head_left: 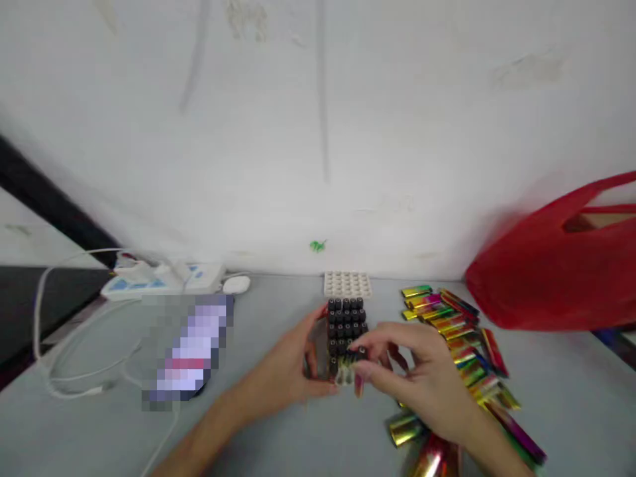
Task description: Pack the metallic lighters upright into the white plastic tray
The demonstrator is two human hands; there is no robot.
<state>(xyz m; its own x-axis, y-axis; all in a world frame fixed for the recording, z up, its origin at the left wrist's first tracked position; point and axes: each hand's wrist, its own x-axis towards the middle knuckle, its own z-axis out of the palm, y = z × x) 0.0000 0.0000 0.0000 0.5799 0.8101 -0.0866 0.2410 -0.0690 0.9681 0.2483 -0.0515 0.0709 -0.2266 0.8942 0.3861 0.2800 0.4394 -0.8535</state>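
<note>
My left hand is closed around the left side of a small rack filled with rows of black-topped pieces. At the rack's near end a few clear or pale spots show among the black tops. My right hand pinches at the near right corner, with thumb and forefinger on a small black-topped piece. A shiny pinkish bit shows below the thumb; its exact kind is blurred. Right beside my right hand lies a pile of shiny gold and multicoloured tubes.
Against the wall behind the rack lies a white tray with rows of holes. A red bag stands at the right. On the left are a power strip, a white charger, white cables and a pixelated phone.
</note>
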